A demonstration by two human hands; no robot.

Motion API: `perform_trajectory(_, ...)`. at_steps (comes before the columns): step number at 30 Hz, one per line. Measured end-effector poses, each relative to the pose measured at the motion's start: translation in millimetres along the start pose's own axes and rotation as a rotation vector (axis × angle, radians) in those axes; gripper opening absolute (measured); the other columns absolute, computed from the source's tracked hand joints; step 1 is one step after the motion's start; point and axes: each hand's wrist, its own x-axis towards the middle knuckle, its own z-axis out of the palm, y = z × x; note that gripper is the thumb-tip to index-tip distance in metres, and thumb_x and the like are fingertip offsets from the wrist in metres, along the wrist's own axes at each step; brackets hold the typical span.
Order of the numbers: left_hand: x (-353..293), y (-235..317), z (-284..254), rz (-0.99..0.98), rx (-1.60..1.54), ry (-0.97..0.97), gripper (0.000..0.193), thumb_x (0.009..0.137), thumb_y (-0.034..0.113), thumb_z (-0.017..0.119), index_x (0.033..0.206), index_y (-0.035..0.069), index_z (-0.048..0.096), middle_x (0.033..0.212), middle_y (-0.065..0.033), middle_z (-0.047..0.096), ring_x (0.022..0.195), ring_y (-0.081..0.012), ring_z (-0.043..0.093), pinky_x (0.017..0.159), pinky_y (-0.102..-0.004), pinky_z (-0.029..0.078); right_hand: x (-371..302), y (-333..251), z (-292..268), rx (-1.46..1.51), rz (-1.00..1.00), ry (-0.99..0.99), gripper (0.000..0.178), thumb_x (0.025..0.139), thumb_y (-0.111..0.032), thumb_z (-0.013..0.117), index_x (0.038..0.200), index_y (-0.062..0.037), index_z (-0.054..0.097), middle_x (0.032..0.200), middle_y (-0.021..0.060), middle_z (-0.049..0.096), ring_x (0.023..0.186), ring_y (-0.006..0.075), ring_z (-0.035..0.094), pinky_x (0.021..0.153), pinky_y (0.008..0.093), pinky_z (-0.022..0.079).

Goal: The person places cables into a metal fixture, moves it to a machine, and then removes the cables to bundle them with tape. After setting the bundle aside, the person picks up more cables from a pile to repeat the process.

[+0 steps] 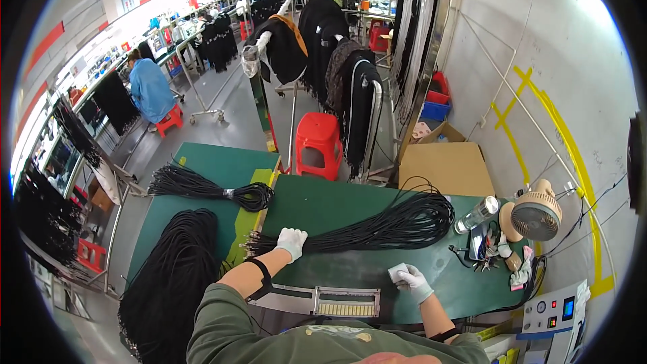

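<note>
Both of my hands wear white gloves. A long bundle of black cords (377,229) lies across the green table, looped at its right end. Near the bundle's left end, my left hand (292,243) is closed over the cords, its fingertips partly hidden. Farther right and nearer to me, my right hand (415,284) pinches a small white block (397,271) just above the tabletop. Between my forearms, at the table's near edge, sits a metal fixture (347,302) with a row of pale yellow pieces.
More black cord bundles (172,276) lie to the left, one tied (209,187). At right stand a glass bottle (477,214), a small fan (537,212), loose tools (486,246) and a control box (552,317). Beyond are a cardboard box (445,165), a red stool (318,141) and a seated person (151,87).
</note>
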Motion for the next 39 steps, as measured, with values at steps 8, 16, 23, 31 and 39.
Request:
perform_trajectory(8,0,4,4,0.006,0.049,0.050,0.025,0.077,0.018,0.069,0.101,0.014,0.070,0.095,-0.0065,0.073,0.095,-0.0252,0.071,0.083,-0.0390,0.049,11,12,-9,0.037,0.009,-0.015,0.068,0.086,-0.036,0.075,0.140,-0.0055,0.047,0.104,0.0053,0.069,0.080,0.0131,0.067,0.072,0.0299,0.056)
perform_trajectory(16,-28,-25,-68,0.063,0.206,0.067,0.016,0.080,0.017,0.063,0.095,0.017,0.071,0.092,-0.0047,0.074,0.093,-0.0239,0.071,0.082,-0.0384,0.048,0,6,-25,0.072,-0.024,-0.099,0.064,0.088,-0.034,0.074,0.138,-0.0050,0.048,0.105,0.0059,0.069,0.086,0.0139,0.068,0.075,0.0298,0.056)
perform_trajectory(23,0,-54,3,-0.141,0.174,-0.012,0.048,0.078,0.026,0.070,0.125,0.018,0.062,0.134,-0.0129,0.057,0.133,-0.0300,0.047,0.103,-0.0480,0.038,14,9,-51,0.064,-0.067,-0.119,0.062,0.087,-0.028,0.076,0.136,-0.0022,0.048,0.110,0.0086,0.068,0.096,0.0193,0.068,0.082,0.0324,0.056)
perform_trajectory(31,90,52,-53,0.195,-0.468,0.147,0.096,0.079,0.066,0.066,0.150,0.007,0.040,0.151,-0.0218,0.041,0.142,-0.0385,0.035,0.118,-0.0474,0.028,16,6,-93,0.196,0.067,-0.119,0.072,0.086,-0.023,0.077,0.143,-0.0009,0.039,0.123,0.0108,0.063,0.105,0.0213,0.067,0.084,0.0391,0.056)
perform_trajectory(39,214,180,-60,0.127,-0.583,0.325,0.088,0.087,0.066,0.056,0.148,0.004,0.041,0.152,-0.0192,0.042,0.144,-0.0364,0.034,0.118,-0.0437,0.029,22,-34,-90,0.373,0.146,-0.179,0.069,0.088,-0.027,0.075,0.143,-0.0033,0.041,0.117,0.0100,0.065,0.099,0.0222,0.068,0.080,0.0410,0.057)
